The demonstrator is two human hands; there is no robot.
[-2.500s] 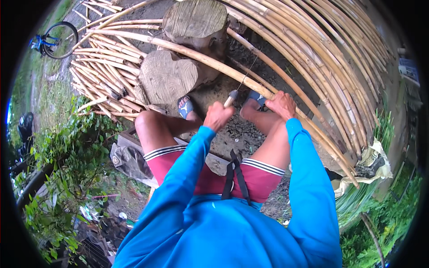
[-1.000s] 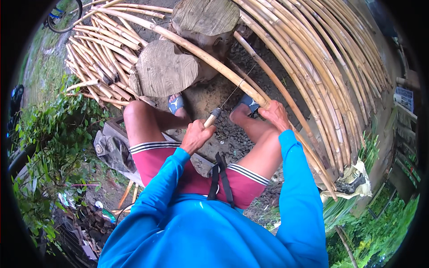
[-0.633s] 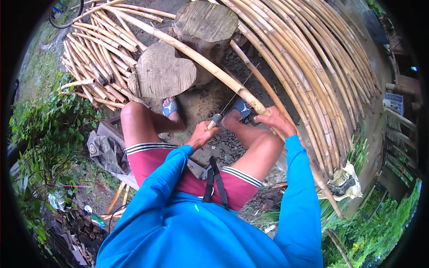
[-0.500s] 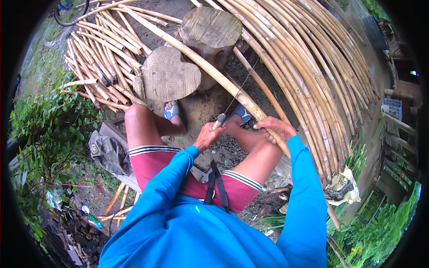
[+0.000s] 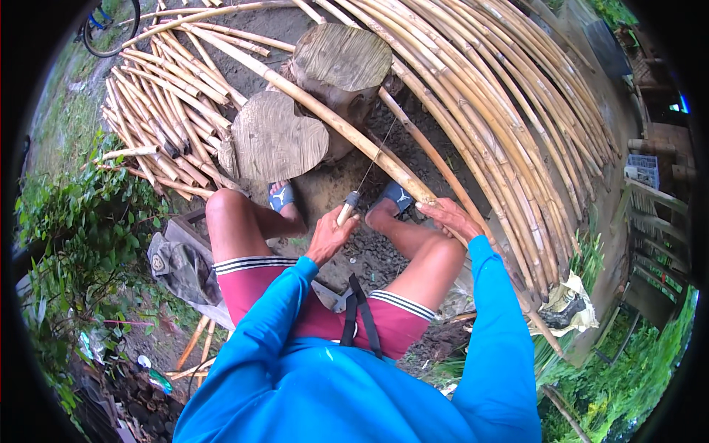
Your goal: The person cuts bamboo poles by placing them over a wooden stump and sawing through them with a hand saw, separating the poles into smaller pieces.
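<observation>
My left hand (image 5: 332,235) is closed round the pale handle of a tool with a long, thin dark blade (image 5: 371,164). That blade lies crosswise at a long bamboo pole (image 5: 317,109), beyond my right hand. Near my right knee, my right hand (image 5: 452,218) grips the pole's near end, with the thumb along its top. The pole slants away to the far left, passing over or against two wood stumps, a nearer one (image 5: 277,136) and a farther one (image 5: 342,57). Whether the blade cuts into the bamboo is too fine to see.
Several long bamboo poles (image 5: 491,111) lie side by side on the right. Shorter bamboo pieces (image 5: 162,111) are heaped at the far left. A camouflage cloth (image 5: 181,266) rests beside my left thigh, near leafy plants (image 5: 81,214). A pale sack (image 5: 572,306) lies at right.
My left hand and the tool have shifted a little left, and the blade meets the pole slightly farther from my right hand. My right hand keeps its grip. The whole view has shifted slightly.
</observation>
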